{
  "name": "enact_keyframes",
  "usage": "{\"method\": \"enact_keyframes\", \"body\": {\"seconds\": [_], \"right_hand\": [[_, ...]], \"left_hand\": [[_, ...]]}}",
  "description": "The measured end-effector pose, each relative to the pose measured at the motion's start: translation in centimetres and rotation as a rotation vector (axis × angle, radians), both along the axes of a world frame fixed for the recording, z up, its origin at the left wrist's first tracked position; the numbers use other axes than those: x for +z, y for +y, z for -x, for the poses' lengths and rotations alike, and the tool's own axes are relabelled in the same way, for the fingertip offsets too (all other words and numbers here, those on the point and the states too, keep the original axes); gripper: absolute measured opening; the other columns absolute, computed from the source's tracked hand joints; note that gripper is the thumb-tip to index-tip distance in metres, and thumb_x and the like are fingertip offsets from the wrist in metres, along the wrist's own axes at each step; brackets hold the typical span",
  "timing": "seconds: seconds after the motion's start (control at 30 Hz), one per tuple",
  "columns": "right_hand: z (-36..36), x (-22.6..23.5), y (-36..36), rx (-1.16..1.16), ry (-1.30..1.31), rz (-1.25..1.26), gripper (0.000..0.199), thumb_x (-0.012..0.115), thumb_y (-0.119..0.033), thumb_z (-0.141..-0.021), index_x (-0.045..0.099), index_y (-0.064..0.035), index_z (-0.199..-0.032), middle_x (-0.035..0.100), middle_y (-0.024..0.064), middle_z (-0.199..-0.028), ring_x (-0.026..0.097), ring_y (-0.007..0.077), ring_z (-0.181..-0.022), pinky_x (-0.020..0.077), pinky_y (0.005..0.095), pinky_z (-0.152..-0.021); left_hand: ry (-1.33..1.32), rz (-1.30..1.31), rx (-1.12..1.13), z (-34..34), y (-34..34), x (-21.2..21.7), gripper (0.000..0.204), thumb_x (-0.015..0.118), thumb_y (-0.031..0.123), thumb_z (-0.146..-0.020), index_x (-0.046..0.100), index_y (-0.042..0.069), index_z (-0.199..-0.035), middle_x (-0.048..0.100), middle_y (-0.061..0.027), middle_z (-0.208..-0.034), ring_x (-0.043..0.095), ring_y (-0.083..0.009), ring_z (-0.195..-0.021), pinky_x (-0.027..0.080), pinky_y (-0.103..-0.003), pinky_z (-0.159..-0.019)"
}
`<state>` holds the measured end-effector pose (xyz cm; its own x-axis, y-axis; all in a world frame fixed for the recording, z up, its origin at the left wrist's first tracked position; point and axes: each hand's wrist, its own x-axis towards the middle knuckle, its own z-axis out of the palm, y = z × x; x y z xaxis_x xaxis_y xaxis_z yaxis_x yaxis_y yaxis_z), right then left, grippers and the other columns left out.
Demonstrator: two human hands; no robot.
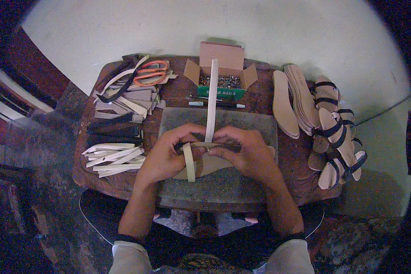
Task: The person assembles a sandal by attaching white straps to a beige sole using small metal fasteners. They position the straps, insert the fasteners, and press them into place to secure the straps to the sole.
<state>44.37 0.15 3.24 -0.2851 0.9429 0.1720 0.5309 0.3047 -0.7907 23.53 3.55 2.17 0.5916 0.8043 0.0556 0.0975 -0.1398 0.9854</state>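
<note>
Both hands hold a tan sandal sole [217, 163] over a dark grey slab [255, 119] in the middle of the table. My left hand [166, 153] is closed round the sole's left part, where a cream strap [189, 163] loops across it. From the sole's far edge, a second long cream strap [212, 100] sticks out away from me, its lower end between my fingertips. My right hand [249, 150] is closed, its thumb and fingers pinching the sole's edge at this strap. What lies between the fingertips is too small to tell.
Beyond the slab stands an open box of small nails [221, 92], with a pen [196, 104] before it. Orange-handled scissors [150, 73], scraps and cream strips [114, 160] lie left. At right are stacked tan insoles [301, 100] and black-strapped sandals [340, 132].
</note>
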Motion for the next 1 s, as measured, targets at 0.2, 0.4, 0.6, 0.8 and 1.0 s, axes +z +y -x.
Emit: {"method": "enact_keyframes", "body": {"seconds": [0.2,0.4,0.6,0.8,1.0], "right_hand": [[0.28,0.54,-0.13,-0.019,0.046,0.047,0.027,0.077,-0.015,-0.072,0.064,-0.0032,-0.094,0.068,0.0113,-0.087,0.067,0.0251,-0.081,0.0503,0.0323,-0.070],[0.11,0.10,0.00,-0.032,0.004,0.021,0.025,0.077,-0.014,-0.071,0.065,-0.0025,-0.090,0.067,0.0103,-0.084,0.067,0.0235,-0.077,0.0497,0.0315,-0.069],[0.13,0.20,-0.01,-0.040,0.013,0.038,0.024,0.078,-0.014,-0.071,0.065,-0.0030,-0.088,0.067,0.0105,-0.082,0.067,0.0253,-0.076,0.0493,0.0323,-0.067],[0.00,-0.11,0.11,-0.013,0.012,-0.031,0.023,0.077,-0.014,-0.071,0.064,-0.0031,-0.086,0.067,0.0103,-0.078,0.067,0.0253,-0.072,0.0490,0.0324,-0.064],[0.11,0.20,0.09,-0.013,0.016,0.032,0.020,0.077,-0.012,-0.072,0.064,-0.0029,-0.083,0.067,0.0106,-0.078,0.066,0.0249,-0.071,0.0487,0.0321,-0.062]], "left_hand": [[-0.016,-0.037,-0.006,0.09,0.09,-0.34,0.035,0.065,0.001,-0.080,0.055,0.005,-0.113,0.065,-0.0062,-0.082,0.062,-0.0108,-0.073,0.049,-0.027,-0.063],[-0.016,0.002,-0.017,0.19,0.03,-0.17,0.035,0.068,0.002,-0.079,0.055,0.005,-0.111,0.066,-0.0059,-0.081,0.063,-0.0112,-0.074,0.050,-0.027,-0.062],[0.010,-0.100,0.033,-0.10,-0.08,0.11,0.028,0.069,0.002,-0.078,0.058,0.004,-0.104,0.067,-0.0057,-0.079,0.063,-0.0116,-0.068,0.051,-0.028,-0.061],[-0.003,0.001,0.037,-0.02,-0.14,0.05,0.025,0.068,-0.001,-0.078,0.058,0.002,-0.100,0.067,-0.0060,-0.080,0.064,-0.0109,-0.072,0.051,-0.027,-0.060],[0.034,-0.084,0.065,-0.06,-0.13,0.00,0.021,0.069,0.000,-0.076,0.060,0.002,-0.095,0.067,-0.0053,-0.080,0.063,-0.0098,-0.071,0.050,-0.026,-0.061]]}}
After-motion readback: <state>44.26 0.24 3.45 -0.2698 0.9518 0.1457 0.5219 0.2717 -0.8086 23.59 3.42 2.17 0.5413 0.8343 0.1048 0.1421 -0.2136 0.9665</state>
